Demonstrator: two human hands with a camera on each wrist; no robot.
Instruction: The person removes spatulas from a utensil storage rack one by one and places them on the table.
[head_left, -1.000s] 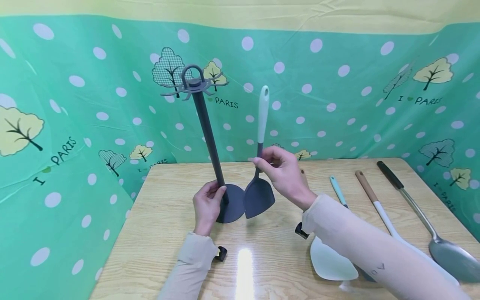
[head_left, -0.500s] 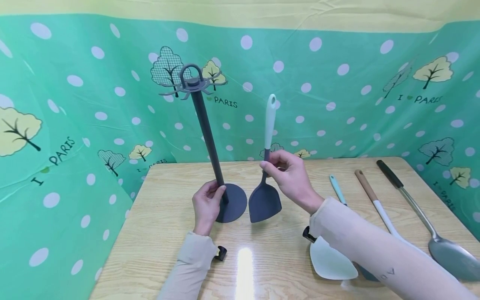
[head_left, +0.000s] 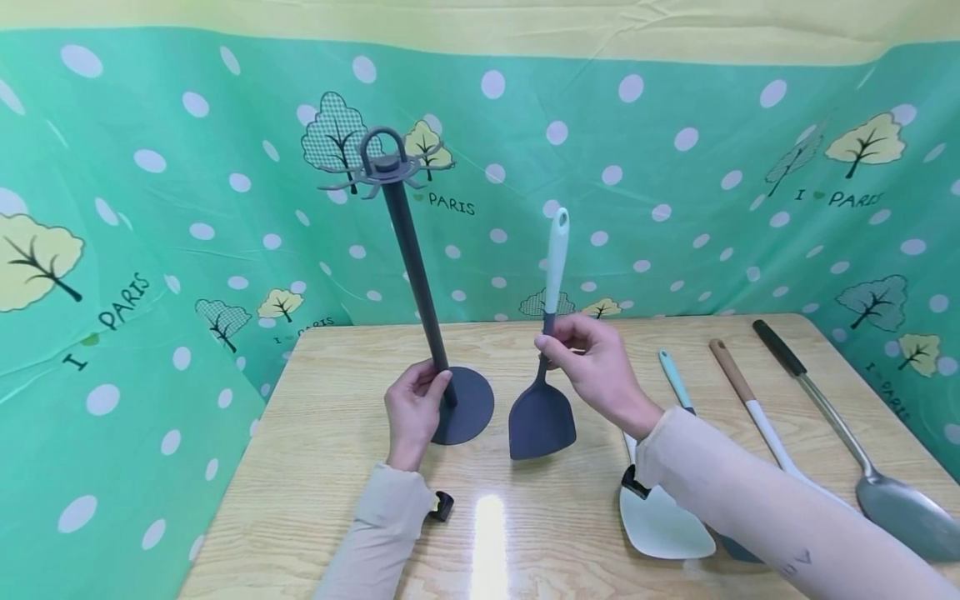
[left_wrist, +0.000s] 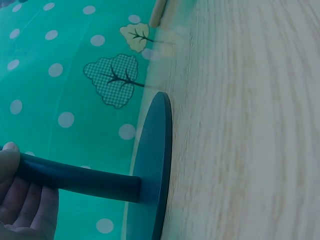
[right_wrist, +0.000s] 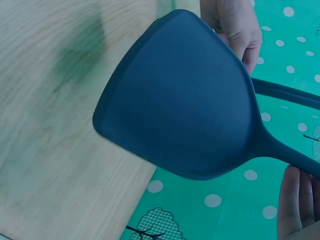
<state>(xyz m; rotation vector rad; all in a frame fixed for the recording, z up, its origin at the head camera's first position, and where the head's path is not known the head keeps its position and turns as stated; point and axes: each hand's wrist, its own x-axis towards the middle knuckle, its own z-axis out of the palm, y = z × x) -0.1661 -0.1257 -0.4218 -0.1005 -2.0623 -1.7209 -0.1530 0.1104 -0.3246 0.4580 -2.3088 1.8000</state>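
A dark utensil stand (head_left: 416,258) with a round base and a ring of hooks under a loop stands left of the table's middle. My left hand (head_left: 415,408) grips its pole low down, just above the base; the left wrist view shows the fingers round the pole (left_wrist: 85,181). To the right of the stand, my right hand (head_left: 600,367) pinches a spatula (head_left: 542,421) by the dark neck. Its pale mint handle points up and its dark blade hangs down over the table. In the right wrist view the blade (right_wrist: 180,100) covers part of the stand and left hand.
On the right of the wooden table (head_left: 300,483) lie a white spatula (head_left: 663,529), a mint-handled utensil (head_left: 677,379) partly under the right sleeve, a brown-and-white utensil (head_left: 757,417) and a metal wok spatula (head_left: 832,417) with a black grip. A green dotted curtain (head_left: 247,167) hangs behind.
My right hand has moved right and down with the spatula, away from the stand's base. My left hand and the stand have hardly moved.
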